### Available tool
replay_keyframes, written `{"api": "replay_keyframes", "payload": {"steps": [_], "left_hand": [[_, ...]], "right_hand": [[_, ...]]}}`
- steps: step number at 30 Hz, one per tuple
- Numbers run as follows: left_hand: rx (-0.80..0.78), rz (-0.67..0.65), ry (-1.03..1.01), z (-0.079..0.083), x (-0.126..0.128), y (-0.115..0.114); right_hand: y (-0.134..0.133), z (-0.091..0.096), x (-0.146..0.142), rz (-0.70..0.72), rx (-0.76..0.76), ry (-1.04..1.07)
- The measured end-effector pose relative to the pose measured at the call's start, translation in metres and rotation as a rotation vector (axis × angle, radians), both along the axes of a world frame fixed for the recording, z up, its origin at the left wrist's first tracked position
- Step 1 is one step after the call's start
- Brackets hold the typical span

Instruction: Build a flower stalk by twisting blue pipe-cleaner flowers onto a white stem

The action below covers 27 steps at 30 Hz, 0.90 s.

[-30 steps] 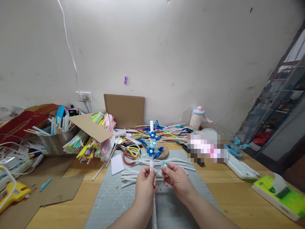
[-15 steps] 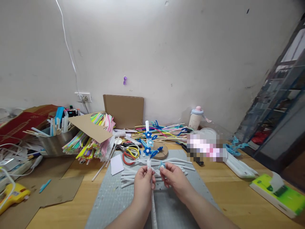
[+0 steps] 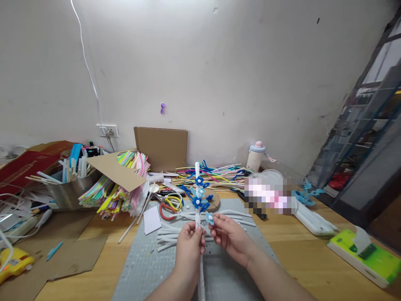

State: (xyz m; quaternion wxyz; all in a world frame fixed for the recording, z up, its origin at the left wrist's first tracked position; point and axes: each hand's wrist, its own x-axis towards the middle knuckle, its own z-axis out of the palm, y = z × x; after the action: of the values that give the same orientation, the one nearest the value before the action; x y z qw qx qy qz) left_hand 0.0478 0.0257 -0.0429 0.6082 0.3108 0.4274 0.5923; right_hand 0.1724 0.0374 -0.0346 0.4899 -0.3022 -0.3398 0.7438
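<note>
My left hand (image 3: 191,246) is closed around a white wrapped stick (image 3: 197,169), which stands upright over the grey cutting mat (image 3: 134,263). Dark blue and light blue pipe-cleaner flowers (image 3: 199,181) with white centres, along with blue leaf loops (image 3: 205,206), sit along its upper half. Just right of the stick, my right hand (image 3: 230,236) pinches a light blue flower (image 3: 209,218) between thumb and fingertips. Whether that flower touches the stick I cannot tell. Several white pipe cleaners (image 3: 167,240) lie on the mat behind both hands.
Scissors (image 3: 167,211), a white card (image 3: 152,220) and a round cardboard disc (image 3: 214,200) lie behind the hands. Bundled pipe cleaners (image 3: 112,196) and a metal pot (image 3: 70,193) stand left, beyond a yellow glue gun (image 3: 15,261). A bottle (image 3: 255,159) stands back right.
The light blue flower in my right hand has turned more face-on and come slightly nearer the stick. My left hand keeps its hold. The whole view has shifted slightly.
</note>
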Motion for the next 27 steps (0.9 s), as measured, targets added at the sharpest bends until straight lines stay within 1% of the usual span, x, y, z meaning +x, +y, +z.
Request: {"api": "replay_keyframes", "payload": {"steps": [5,9,15,19,21,23,27], "left_hand": [[0.003,-0.015,0.019,-0.004,0.002,-0.001],[0.003,0.009,0.029,-0.004,0.003,0.0],[0.02,0.014,0.06,-0.003,0.002,0.0],[0.029,0.02,0.068,0.0,0.001,-0.001],[0.031,0.032,0.064,0.002,0.0,0.0],[0.032,0.048,0.059,0.004,0.0,0.0],[0.02,0.059,0.057,0.005,0.0,0.0]], "right_hand": [[0.001,0.001,0.003,0.029,-0.145,0.082],[0.004,-0.002,0.008,0.08,-0.231,0.15],[0.006,-0.001,0.013,0.141,-0.251,0.138],[0.005,0.0,0.014,0.158,-0.228,0.11],[0.005,0.0,0.015,0.18,-0.187,0.056],[0.006,0.0,0.017,0.185,-0.099,-0.04],[0.009,-0.003,0.019,0.119,0.098,-0.272]]}}
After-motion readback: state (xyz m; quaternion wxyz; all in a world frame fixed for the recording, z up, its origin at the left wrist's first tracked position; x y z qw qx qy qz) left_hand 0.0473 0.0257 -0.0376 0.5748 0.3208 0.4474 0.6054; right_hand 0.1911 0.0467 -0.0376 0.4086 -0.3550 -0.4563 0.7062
